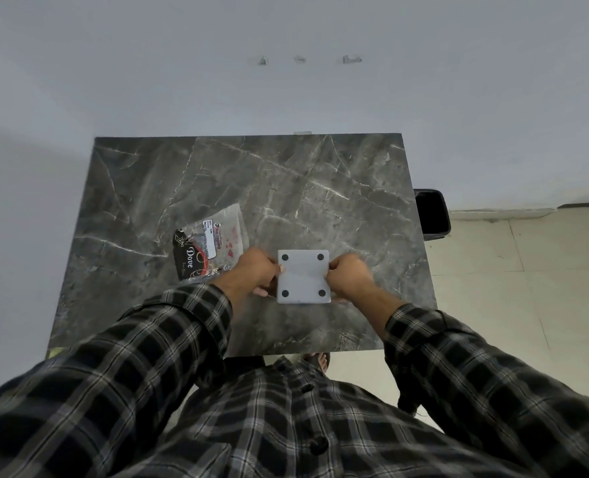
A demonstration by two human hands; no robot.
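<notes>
Pinching white square plate [303,276] by opposite edges with left hand [255,272] and right hand [350,277], 4 black feet [285,257] up. Likely early stage; packet [217,243] nearby, not yet touched.

One dark grey marble-pattern table [320,188], set against a pale wall [286,81]. One clear plastic packet [213,243] holding a black "Dove" card, lying on its left half. One black bin [432,215] on the tiled floor [527,270], just beside the table's right edge.

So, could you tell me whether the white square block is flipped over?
Apparently flipped: the white square block shows four black round pads facing up; left hand and right hand grip its sides.
</notes>
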